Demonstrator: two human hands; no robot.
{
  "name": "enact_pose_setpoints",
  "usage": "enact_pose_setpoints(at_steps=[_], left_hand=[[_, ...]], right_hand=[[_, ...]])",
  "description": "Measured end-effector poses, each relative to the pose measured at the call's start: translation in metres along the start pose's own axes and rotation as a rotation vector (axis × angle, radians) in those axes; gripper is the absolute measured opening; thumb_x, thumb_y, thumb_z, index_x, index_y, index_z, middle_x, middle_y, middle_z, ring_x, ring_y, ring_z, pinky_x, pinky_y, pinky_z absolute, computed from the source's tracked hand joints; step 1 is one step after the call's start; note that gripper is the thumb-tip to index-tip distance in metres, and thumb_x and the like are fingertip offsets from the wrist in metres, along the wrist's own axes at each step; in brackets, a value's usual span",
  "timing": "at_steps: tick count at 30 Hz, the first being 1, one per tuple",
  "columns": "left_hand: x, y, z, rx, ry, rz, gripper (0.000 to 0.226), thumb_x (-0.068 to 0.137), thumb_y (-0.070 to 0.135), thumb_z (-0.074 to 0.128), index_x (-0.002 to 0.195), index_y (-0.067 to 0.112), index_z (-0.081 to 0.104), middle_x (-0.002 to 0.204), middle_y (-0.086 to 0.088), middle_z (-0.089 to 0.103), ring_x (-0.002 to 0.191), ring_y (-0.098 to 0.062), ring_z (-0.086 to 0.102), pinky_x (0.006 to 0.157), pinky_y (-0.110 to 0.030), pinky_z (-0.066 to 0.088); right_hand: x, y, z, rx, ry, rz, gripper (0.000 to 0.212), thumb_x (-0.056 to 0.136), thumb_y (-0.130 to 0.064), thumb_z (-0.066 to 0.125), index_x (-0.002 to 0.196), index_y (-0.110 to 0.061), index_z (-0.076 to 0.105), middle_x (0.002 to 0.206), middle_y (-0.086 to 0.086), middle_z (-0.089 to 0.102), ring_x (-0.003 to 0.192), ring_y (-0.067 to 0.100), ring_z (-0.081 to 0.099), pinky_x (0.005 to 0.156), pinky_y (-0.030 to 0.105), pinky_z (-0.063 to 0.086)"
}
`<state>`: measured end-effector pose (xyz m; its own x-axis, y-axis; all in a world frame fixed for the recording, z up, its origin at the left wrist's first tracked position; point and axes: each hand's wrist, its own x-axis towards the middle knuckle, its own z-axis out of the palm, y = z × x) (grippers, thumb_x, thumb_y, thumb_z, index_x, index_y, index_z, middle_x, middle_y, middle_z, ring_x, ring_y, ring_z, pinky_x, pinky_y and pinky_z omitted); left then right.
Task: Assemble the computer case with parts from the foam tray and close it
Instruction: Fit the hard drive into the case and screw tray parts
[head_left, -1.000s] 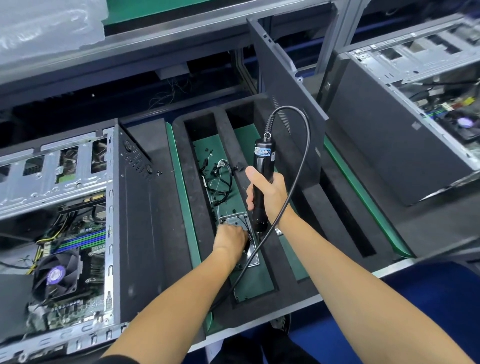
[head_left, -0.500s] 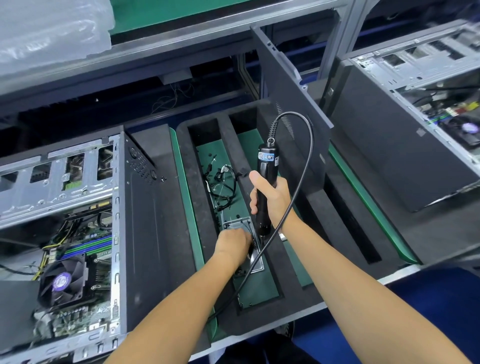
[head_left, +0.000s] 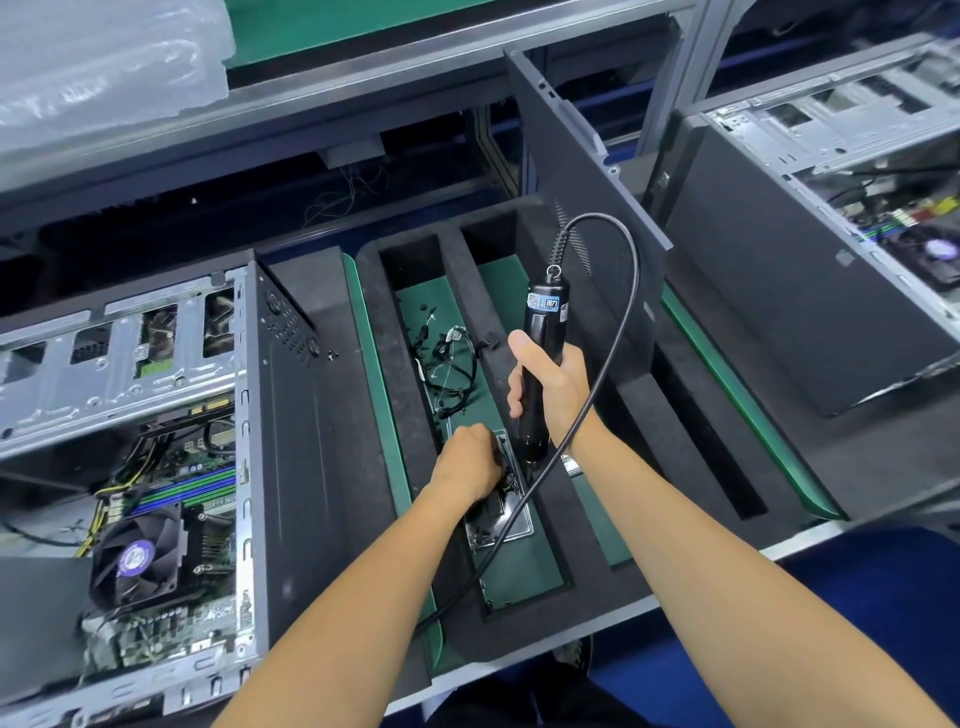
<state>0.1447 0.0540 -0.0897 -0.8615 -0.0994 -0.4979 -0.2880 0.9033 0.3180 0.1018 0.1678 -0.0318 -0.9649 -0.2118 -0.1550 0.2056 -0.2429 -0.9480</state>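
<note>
- Computer case (head_left: 291, 467) lying open on its side at the left, motherboard (head_left: 171, 499) and CPU fan (head_left: 136, 558) exposed, silver drive cage (head_left: 104, 364) at its far end.
- Black foam tray (head_left: 613, 415) just right of the case, divided into long slots with green bottoms showing.
- Dark side panel (head_left: 582, 171) standing upright in the tray's far right part, tilted toward the back.
- Left slot: loose bundle of black cables (head_left: 452, 364) toward the far end, flat metal plate (head_left: 506, 519) toward the near end.
- Left hand (head_left: 467, 460) reaching down into that slot, knuckles up, fingers curled over the far end of the metal plate; fingertips hidden under the hand, so impossible to tell whether anything is actually pinched.
- Right hand (head_left: 548, 384) wrapped firmly round the black electric screwdriver (head_left: 540, 364), thumb up along the barrel, tool held nearly upright.
- Screwdriver's lower end pointing down at the plate, just beside the left hand; bit itself hidden behind the foam divider and hand.
- Black power cord (head_left: 631, 312) rising from the tool's top, looping right, then dropping across the right wrist and down over the plate to the tray's near edge.
- Second computer case (head_left: 810, 260) well apart at the far right, also open, with a fan visible inside.
- Clear plastic wrap (head_left: 104, 57) lying on the shelf at upper left.
</note>
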Motion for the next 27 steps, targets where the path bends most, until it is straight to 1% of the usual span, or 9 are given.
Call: enact_pose_setpoints(at_steps=[1, 4, 6, 8, 11, 14, 16, 20, 27], left_hand=[[-0.001, -0.001, 0.0, 0.01, 0.011, 0.015, 0.002, 0.08, -0.002, 0.056, 0.081, -0.002, 0.057, 0.089, -0.019, 0.063, 0.082, -0.036, 0.064, 0.062, -0.035, 0.051], [-0.002, -0.003, 0.002, 0.06, 0.023, 0.054, 0.008, 0.079, -0.005, 0.052, 0.074, 0.001, 0.052, 0.084, -0.02, 0.062, 0.079, -0.038, 0.063, 0.058, -0.034, 0.047], [-0.004, -0.004, 0.003, 0.138, 0.017, 0.097, 0.006, 0.081, 0.0, 0.055, 0.084, 0.0, 0.059, 0.088, -0.019, 0.063, 0.081, -0.036, 0.063, 0.063, -0.035, 0.049], [-0.007, -0.006, 0.007, 0.29, -0.004, 0.155, 0.015, 0.083, 0.004, 0.055, 0.095, 0.004, 0.063, 0.096, -0.016, 0.064, 0.088, -0.034, 0.064, 0.071, -0.037, 0.052], [-0.011, -0.008, 0.018, 0.615, -0.105, 0.284, 0.026, 0.086, 0.004, 0.052, 0.111, 0.006, 0.059, 0.108, -0.011, 0.064, 0.096, -0.032, 0.064, 0.076, -0.038, 0.051], [-0.013, -0.009, 0.025, 0.767, -0.198, 0.33, 0.031, 0.089, 0.005, 0.052, 0.119, 0.007, 0.056, 0.115, -0.01, 0.061, 0.101, -0.032, 0.062, 0.082, -0.04, 0.053], [-0.013, -0.008, 0.026, 0.781, -0.212, 0.325, 0.029, 0.091, 0.006, 0.051, 0.12, 0.007, 0.055, 0.117, -0.01, 0.061, 0.104, -0.032, 0.061, 0.085, -0.04, 0.052], [-0.016, -0.006, 0.027, 0.811, -0.202, 0.382, 0.023, 0.095, 0.004, 0.043, 0.11, 0.005, 0.059, 0.109, -0.01, 0.065, 0.098, -0.032, 0.063, 0.079, -0.039, 0.051], [-0.017, -0.007, 0.028, 0.72, -0.249, 0.362, 0.022, 0.095, 0.005, 0.042, 0.107, 0.003, 0.06, 0.107, -0.012, 0.064, 0.099, -0.033, 0.06, 0.077, -0.04, 0.049]], right_hand=[[0.0, 0.0, 0.0, 0.002, 0.003, -0.001, 0.043, 0.084, -0.038, 0.067, 0.064, -0.008, 0.045, 0.052, 0.014, 0.045, 0.04, 0.023, 0.043, 0.045, 0.028, 0.04], [-0.001, 0.001, -0.001, 0.012, 0.007, 0.002, 0.043, 0.084, -0.039, 0.068, 0.063, -0.009, 0.045, 0.052, 0.012, 0.046, 0.039, 0.023, 0.043, 0.044, 0.027, 0.04], [-0.001, 0.002, -0.001, 0.006, -0.003, 0.001, 0.044, 0.082, -0.042, 0.07, 0.062, -0.01, 0.046, 0.051, 0.011, 0.047, 0.039, 0.023, 0.043, 0.044, 0.027, 0.041], [-0.001, 0.003, -0.001, 0.004, -0.01, 0.002, 0.043, 0.081, -0.044, 0.071, 0.061, -0.013, 0.047, 0.05, 0.011, 0.047, 0.039, 0.023, 0.043, 0.044, 0.027, 0.041], [-0.001, 0.004, 0.0, -0.002, -0.02, -0.002, 0.039, 0.08, -0.043, 0.071, 0.057, -0.02, 0.051, 0.049, 0.011, 0.048, 0.038, 0.024, 0.043, 0.045, 0.028, 0.041], [0.0, 0.003, 0.004, -0.014, -0.038, 0.006, 0.036, 0.081, -0.043, 0.071, 0.056, -0.023, 0.054, 0.049, 0.009, 0.049, 0.038, 0.025, 0.045, 0.044, 0.029, 0.042], [0.0, 0.005, 0.006, -0.011, -0.051, 0.011, 0.036, 0.081, -0.042, 0.071, 0.056, -0.022, 0.055, 0.049, 0.009, 0.05, 0.037, 0.024, 0.046, 0.043, 0.028, 0.042], [-0.004, 0.014, 0.007, -0.002, -0.06, 0.053, 0.038, 0.082, -0.041, 0.071, 0.059, -0.016, 0.053, 0.049, 0.009, 0.049, 0.037, 0.024, 0.045, 0.043, 0.028, 0.042], [-0.007, 0.031, 0.007, 0.038, -0.02, 0.161, 0.042, 0.075, -0.049, 0.075, 0.065, -0.015, 0.051, 0.052, 0.009, 0.049, 0.039, 0.025, 0.045, 0.043, 0.03, 0.043]])
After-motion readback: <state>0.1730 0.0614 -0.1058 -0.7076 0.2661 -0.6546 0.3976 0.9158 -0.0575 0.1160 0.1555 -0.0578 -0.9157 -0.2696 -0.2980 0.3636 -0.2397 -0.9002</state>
